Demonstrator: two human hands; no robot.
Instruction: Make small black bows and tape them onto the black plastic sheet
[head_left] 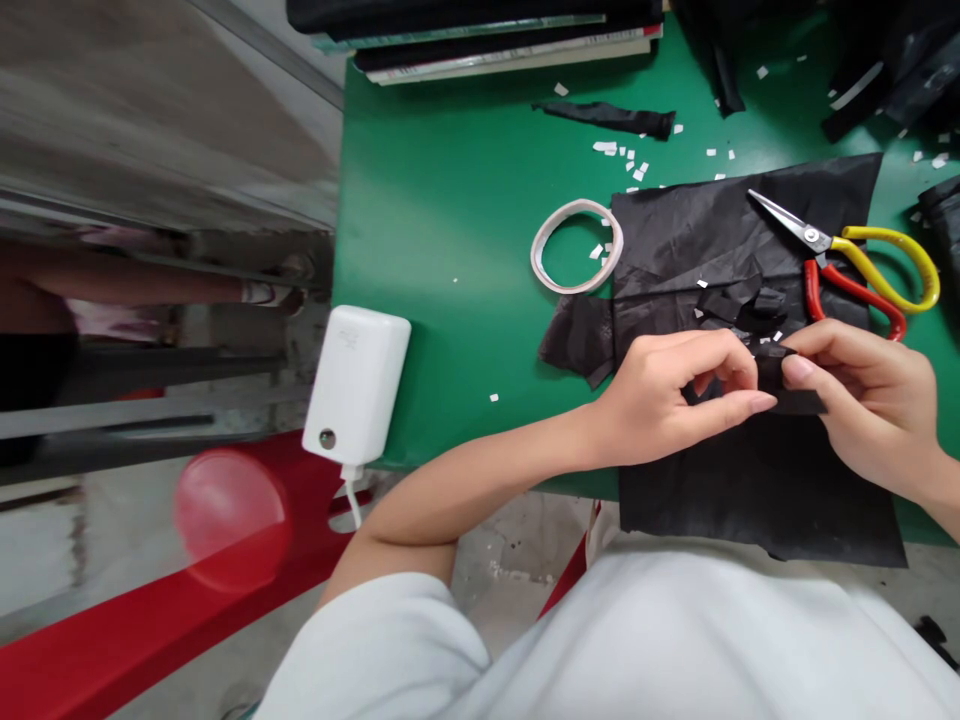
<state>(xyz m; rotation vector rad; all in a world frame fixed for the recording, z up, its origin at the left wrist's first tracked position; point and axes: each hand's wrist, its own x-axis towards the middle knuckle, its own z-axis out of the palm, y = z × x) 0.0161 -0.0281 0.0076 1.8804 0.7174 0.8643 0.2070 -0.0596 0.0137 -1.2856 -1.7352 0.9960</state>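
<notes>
In the head view, we had both hands over the black sheet (757,490), which lay on the green counter (450,220) and probably served as a dark backing near our body. Our right hand (874,400) was nearly closed, its thumb and forefinger pinching the small black piece (772,375) at its right side, seemingly because so thin a thing needed only a fingertip grip. Our left hand (671,395) was partly open at the other side of that piece, the fingers loosely curled and the thumb reaching towards its edge; we could not tell whether it gripped the piece or merely touched it. The fingers faced each other, perhaps so that both edges could be managed at once.

Just beyond the fingers, crumpled black strips (757,300) rested on the sheet. The scissors (829,245), with one yellow and one red handle, lay above our right hand, blades slightly apart and handles to the right, likely for easy reach. The tape roll (538,255) lay flat beside the sheet's left edge, near the black scrap (577,340), with white bits (604,148) scattered farther up. We had the white power bank (358,380) at the counter's left edge, its cable hanging down.
</notes>
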